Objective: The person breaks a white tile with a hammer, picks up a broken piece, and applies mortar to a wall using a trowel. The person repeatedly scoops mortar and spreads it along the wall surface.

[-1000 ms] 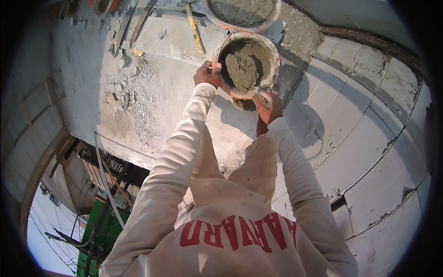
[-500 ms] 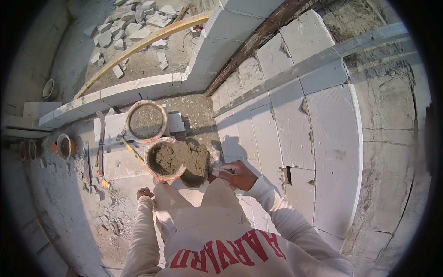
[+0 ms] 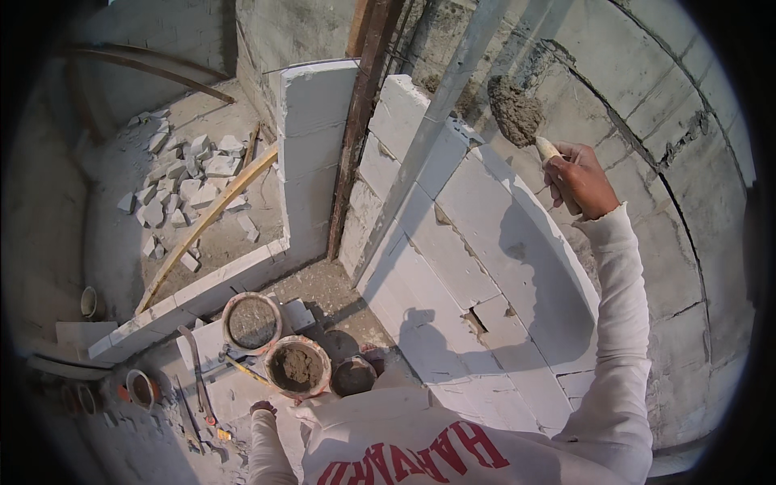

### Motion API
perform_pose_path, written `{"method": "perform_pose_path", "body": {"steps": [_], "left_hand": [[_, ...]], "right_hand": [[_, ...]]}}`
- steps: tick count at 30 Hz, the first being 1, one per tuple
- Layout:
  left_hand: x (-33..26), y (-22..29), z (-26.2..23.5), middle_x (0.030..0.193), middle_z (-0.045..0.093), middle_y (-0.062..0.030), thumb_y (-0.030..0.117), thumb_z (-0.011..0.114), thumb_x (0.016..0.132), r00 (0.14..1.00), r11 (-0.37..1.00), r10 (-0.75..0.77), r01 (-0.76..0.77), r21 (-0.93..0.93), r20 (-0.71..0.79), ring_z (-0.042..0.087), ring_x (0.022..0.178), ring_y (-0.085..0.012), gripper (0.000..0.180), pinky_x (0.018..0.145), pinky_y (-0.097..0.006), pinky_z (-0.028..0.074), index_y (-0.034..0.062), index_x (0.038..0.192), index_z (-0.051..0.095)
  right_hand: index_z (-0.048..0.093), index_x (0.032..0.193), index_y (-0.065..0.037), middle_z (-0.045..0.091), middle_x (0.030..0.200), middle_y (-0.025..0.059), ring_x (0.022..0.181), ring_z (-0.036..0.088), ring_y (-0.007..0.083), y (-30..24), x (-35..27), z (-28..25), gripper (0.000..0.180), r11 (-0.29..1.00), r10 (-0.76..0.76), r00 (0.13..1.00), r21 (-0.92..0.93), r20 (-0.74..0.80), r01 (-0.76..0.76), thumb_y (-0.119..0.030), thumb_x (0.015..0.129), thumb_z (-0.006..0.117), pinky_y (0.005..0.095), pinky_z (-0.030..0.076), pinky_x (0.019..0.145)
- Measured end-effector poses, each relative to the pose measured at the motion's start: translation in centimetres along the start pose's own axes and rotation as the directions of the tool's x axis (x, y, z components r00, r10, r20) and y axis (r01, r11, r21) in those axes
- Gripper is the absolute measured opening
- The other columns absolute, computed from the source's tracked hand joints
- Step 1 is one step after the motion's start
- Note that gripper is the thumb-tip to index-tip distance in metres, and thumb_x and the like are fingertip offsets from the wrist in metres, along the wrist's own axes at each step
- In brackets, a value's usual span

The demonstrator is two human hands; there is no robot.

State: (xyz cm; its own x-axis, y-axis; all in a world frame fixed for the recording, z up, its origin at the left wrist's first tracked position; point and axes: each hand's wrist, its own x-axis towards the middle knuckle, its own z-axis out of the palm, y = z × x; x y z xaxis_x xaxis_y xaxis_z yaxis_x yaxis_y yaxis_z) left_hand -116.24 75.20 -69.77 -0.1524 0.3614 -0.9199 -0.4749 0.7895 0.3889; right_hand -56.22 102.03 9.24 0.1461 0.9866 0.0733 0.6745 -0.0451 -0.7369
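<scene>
My right hand (image 3: 578, 179) is raised high on the right, closed round the pale handle of a trowel (image 3: 547, 151). A thick heap of wet grey mortar (image 3: 516, 113) covers its blade, which is mostly hidden. The trowel is above the top edge of a white block wall (image 3: 457, 259), which carries the shadow of my arm. Low down beside my body, my left hand (image 3: 263, 406) is small in view with its fingers curled; nothing shows in it. Near it stands a bucket (image 3: 326, 370) partly filled with mortar, beside a smaller dark bucket (image 3: 356, 377).
A second round bucket (image 3: 278, 322) of grey material stands behind, with a yellow-handled hammer (image 3: 246, 370) alongside. A metal straightedge (image 3: 420, 158) leans across the wall. Beyond a low block wall (image 3: 202, 281) lie broken white blocks (image 3: 190, 187) and a wooden beam (image 3: 206, 225).
My right hand has risen from beside the buckets to above the wall top, bringing up a mortar-laden trowel. The mortar bucket looks lower in content. My view has swung right and upward.
</scene>
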Motion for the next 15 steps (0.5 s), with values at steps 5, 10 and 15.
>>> {"method": "perform_pose_path", "body": {"steps": [5, 10, 15], "left_hand": [[-2.0, 4.9, 4.0, 0.087, 0.071, -0.0097, 0.019, 0.056, 0.094, 0.987, 0.990, 0.133, -0.136, -0.035, -0.095, 0.069, 0.072, -0.0255, 0.010, 0.058, -0.047, 0.045, 0.0151, 0.101, 0.062], [-8.1, -0.5, -1.0, 0.092, 0.071, -0.0084, 0.019, 0.061, 0.093, 0.965, 0.987, 0.015, -0.056, -0.152, -0.263, 0.069, 0.076, -0.0263, 0.013, 0.058, -0.045, 0.045, 0.0188, 0.106, 0.062], [-13.4, -15.5, -8.6, 0.095, 0.069, -0.0099, 0.022, 0.056, 0.095, 0.853, 0.909, -0.382, 0.276, -0.312, -0.357, 0.066, 0.076, -0.0286, 0.016, 0.059, -0.047, 0.045, 0.0212, 0.109, 0.061]], "right_hand": [[0.066, 0.100, 0.007, 0.068, 0.082, 0.0218, 0.074, 0.070, 0.0327, 0.5, 12.7, 4.6, 0.033, 0.851, -0.179, 0.975, -0.517, -0.131, 0.087, -0.020, 0.081, 0.066, 0.0424, 0.056, 0.066], [0.068, 0.108, 0.006, 0.069, 0.103, 0.0310, 0.100, 0.068, 0.0457, 2.7, 16.1, 7.0, 0.035, 0.727, -0.437, 0.859, -0.666, -0.266, 0.164, -0.020, 0.085, 0.066, 0.0480, 0.052, 0.091], [0.069, 0.120, 0.005, 0.073, 0.103, 0.0264, 0.095, 0.073, 0.0339, 2.4, 10.9, 4.5, 0.043, 0.798, -0.342, 0.939, -0.537, -0.029, 0.274, -0.017, 0.083, 0.069, 0.0370, 0.053, 0.089]]}}
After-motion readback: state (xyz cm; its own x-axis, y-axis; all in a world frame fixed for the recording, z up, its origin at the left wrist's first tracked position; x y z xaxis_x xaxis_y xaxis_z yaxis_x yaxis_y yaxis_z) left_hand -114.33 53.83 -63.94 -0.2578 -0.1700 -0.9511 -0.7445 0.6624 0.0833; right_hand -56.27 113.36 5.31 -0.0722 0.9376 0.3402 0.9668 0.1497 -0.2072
